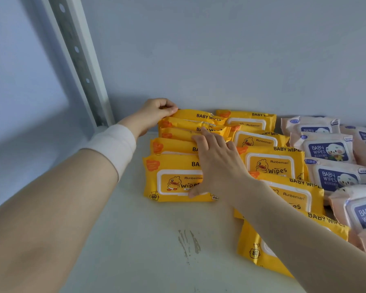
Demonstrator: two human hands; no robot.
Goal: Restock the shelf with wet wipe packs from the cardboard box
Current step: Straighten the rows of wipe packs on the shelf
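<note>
Yellow plastic baby-wipe packs, duck print, fill the head view: a left row (178,149) of overlapping packs leaning toward the back wall (220,60), and a second yellow row (273,163) at 3 o'clock of it. Pink-and-navy wipe packs (328,149) lie further toward 3 o'clock. Shelf board (135,240) pale, scuffed at 6 o'clock. Slotted upright post (78,56) at 10 o'clock. Cardboard box not in view.

Left hand (154,115): fingers curled, pinching the rearmost pack's corner (184,114). Right hand (218,163): fingers spread flat, pressing the left row.

Step judged: squaring the row. Next move likely calls for release and fetching more packs.
</note>
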